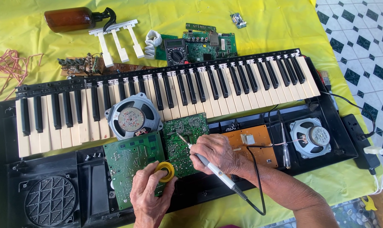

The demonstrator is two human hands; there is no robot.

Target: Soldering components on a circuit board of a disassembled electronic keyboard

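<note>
My right hand (pixel 214 154) grips a soldering iron (pixel 217 171) like a pen, its metal tip touching a small green circuit board (pixel 185 139) that lies on the opened black keyboard case (pixel 322 114). My left hand (pixel 149 192) holds a small yellow spool of solder (pixel 165 172) over the edge of a larger green circuit board (pixel 130 162). The iron's black cord (pixel 257 185) loops below my right wrist. A loose round speaker (pixel 132 116) rests on the piano keys (pixel 208 88) just above the boards.
An orange board (pixel 252 141), a screwdriver (pixel 284 145) and a second speaker (pixel 311 137) sit in the case at right. Loose white keys (pixel 120 40), a brown bottle (pixel 73 19), a multimeter (pixel 176 51), more boards and pink wires (pixel 8 69) lie on the yellow cloth. A power strip (pixel 360 135) is at right.
</note>
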